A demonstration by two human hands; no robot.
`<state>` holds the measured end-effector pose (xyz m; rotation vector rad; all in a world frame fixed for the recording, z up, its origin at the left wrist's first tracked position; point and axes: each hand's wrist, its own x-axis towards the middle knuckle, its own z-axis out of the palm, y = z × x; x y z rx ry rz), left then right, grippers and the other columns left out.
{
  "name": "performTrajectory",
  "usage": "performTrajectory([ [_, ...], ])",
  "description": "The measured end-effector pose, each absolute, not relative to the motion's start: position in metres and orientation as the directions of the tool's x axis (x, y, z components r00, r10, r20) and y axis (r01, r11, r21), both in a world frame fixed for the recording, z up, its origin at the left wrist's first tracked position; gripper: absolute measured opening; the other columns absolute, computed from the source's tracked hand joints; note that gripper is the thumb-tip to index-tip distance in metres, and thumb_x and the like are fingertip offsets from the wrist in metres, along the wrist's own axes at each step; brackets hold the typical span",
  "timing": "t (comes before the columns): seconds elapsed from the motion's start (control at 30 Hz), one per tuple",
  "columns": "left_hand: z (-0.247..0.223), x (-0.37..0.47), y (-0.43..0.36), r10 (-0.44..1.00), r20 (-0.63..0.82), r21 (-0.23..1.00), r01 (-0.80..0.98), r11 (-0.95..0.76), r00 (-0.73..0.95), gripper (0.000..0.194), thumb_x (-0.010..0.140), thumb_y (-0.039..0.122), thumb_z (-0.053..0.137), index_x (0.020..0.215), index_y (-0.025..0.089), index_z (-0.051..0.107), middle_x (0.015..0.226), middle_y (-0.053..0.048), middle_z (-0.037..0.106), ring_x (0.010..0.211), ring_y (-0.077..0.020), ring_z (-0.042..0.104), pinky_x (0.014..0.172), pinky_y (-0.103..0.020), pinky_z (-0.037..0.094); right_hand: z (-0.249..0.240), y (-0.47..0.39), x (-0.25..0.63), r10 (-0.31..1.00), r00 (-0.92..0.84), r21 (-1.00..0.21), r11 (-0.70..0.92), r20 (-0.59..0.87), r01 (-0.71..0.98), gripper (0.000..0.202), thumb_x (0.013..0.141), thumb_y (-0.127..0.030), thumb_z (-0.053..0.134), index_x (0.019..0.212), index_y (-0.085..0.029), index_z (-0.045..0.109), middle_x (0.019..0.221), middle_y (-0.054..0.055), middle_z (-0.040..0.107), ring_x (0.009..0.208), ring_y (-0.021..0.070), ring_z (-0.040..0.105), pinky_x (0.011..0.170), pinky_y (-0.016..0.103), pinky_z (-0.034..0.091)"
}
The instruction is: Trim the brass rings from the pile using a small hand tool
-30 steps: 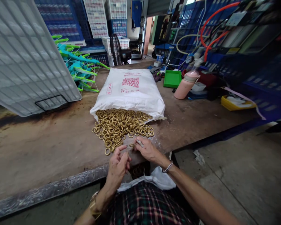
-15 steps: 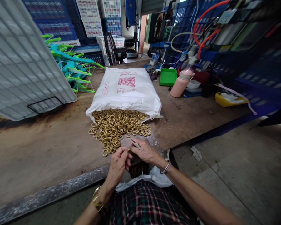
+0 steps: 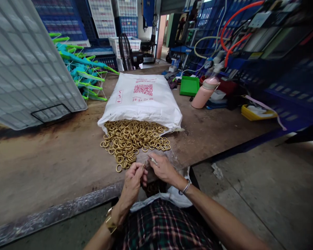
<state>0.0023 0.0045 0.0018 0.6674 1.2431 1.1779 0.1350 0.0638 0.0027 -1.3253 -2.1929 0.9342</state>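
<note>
Gold-coloured rings (image 3: 130, 139) spill in a heap from the mouth of a white printed sack (image 3: 143, 100) on the brown table. Just in front of the heap, my left hand (image 3: 134, 175) pinches a small ring seen edge-on between thumb and fingers. Close beside it on the right, my right hand (image 3: 163, 168) is closed round a small pointed metal tool (image 3: 153, 160), its tip near the ring. Beneath my hands, at the table's edge, an open bag (image 3: 156, 187) on my lap has dark contents that are hard to make out.
A grey plastic crate (image 3: 33, 69) leans at the left beside teal and green plastic pieces (image 3: 86, 71). Towards the right are a green tray (image 3: 189, 86), a pink bottle (image 3: 203, 94) and a yellow tray (image 3: 258, 113). A black fan (image 3: 125, 52) stands behind.
The view has shifted slightly. My hands keep nearly the same place, with the right hand's fingertips now a little farther from the left hand's.
</note>
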Motion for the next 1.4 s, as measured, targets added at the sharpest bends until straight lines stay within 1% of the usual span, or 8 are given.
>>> performTrajectory([
  [0.23,-0.004,0.002,0.006,0.94,-0.328,0.904,-0.318,0.285,-0.091,0.036,0.071,0.052,0.061,0.075,0.017,0.052,0.058,0.003,0.055,0.046,-0.0074,0.047,0.043,-0.019,0.039,0.001,0.052,0.135,0.804,-0.592,-0.452,0.505,-0.064,0.735,0.022,0.075,-0.01,0.043,0.091,-0.019,0.057,0.076,0.002,0.064,0.063,0.0141,0.053,0.058,0.025,0.027],
  [0.47,-0.006,0.002,0.005,0.943,-0.314,0.917,-0.291,0.272,-0.111,0.035,0.074,0.052,0.058,0.073,0.017,0.051,0.056,0.004,0.054,0.046,-0.008,0.048,0.045,-0.02,0.041,0.008,0.051,0.127,0.828,-0.537,-0.348,0.461,-0.162,0.816,0.025,0.079,-0.013,0.042,0.099,-0.017,0.056,0.08,0.006,0.067,0.066,0.0172,0.058,0.056,0.027,0.026],
  [0.8,-0.003,0.003,0.004,0.931,-0.329,0.906,-0.328,0.266,-0.155,0.037,0.071,0.052,0.062,0.071,0.018,0.049,0.058,0.005,0.055,0.045,-0.007,0.047,0.045,-0.021,0.042,0.01,0.057,0.122,0.819,-0.531,-0.305,0.459,-0.219,0.834,0.027,0.078,-0.012,0.043,0.101,-0.014,0.057,0.083,0.011,0.068,0.073,0.0216,0.063,0.06,0.027,0.037],
  [1.0,-0.008,-0.003,0.0,0.948,-0.294,0.912,-0.334,0.24,-0.123,0.033,0.076,0.049,0.058,0.071,0.017,0.051,0.053,0.005,0.053,0.044,-0.0077,0.048,0.046,-0.021,0.041,0.014,0.058,0.115,0.837,-0.497,-0.252,0.442,-0.227,0.861,0.027,0.079,-0.011,0.041,0.1,-0.014,0.056,0.083,0.012,0.069,0.075,0.023,0.065,0.059,0.027,0.039],
  [1.13,0.01,0.0,-0.009,0.972,-0.236,0.895,-0.387,0.223,0.015,0.028,0.079,0.043,0.059,0.072,0.016,0.054,0.053,0.004,0.054,0.047,-0.0091,0.052,0.05,-0.023,0.044,0.014,0.074,0.124,0.892,-0.386,-0.219,0.337,-0.238,0.915,0.026,0.082,-0.011,0.037,0.101,-0.013,0.056,0.084,0.014,0.068,0.075,0.022,0.064,0.061,0.027,0.039],
  [1.2,0.02,0.003,-0.011,0.972,-0.224,0.844,-0.484,0.229,0.07,0.026,0.078,0.041,0.062,0.072,0.016,0.054,0.058,0.003,0.057,0.047,-0.0086,0.052,0.05,-0.024,0.045,0.014,0.081,0.13,0.9,-0.384,-0.29,0.318,-0.205,0.903,0.023,0.082,-0.011,0.038,0.097,-0.012,0.056,0.082,0.012,0.066,0.072,0.0186,0.061,0.061,0.025,0.038],
  [1.3,0.024,0.005,-0.008,0.967,-0.244,0.772,-0.59,0.236,0.068,0.026,0.074,0.038,0.066,0.072,0.016,0.053,0.064,0.002,0.058,0.048,-0.0083,0.051,0.049,-0.024,0.047,0.012,0.082,0.134,0.903,-0.411,-0.61,0.259,-0.121,0.749,0.016,0.083,-0.016,0.039,0.078,-0.016,0.054,0.072,0.004,0.061,0.064,0.0123,0.053,0.059,0.021,0.036],
  [1.4,0.021,0.004,-0.004,0.964,-0.262,0.74,-0.63,0.236,0.053,0.025,0.073,0.036,0.068,0.074,0.016,0.054,0.066,0.001,0.06,0.05,-0.0085,0.052,0.049,-0.024,0.047,0.009,0.071,0.13,0.886,-0.43,-0.885,0.05,-0.175,0.462,0.024,0.086,-0.026,0.037,0.066,-0.018,0.048,0.059,-0.002,0.053,0.053,0.0086,0.045,0.051,0.019,0.034],
])
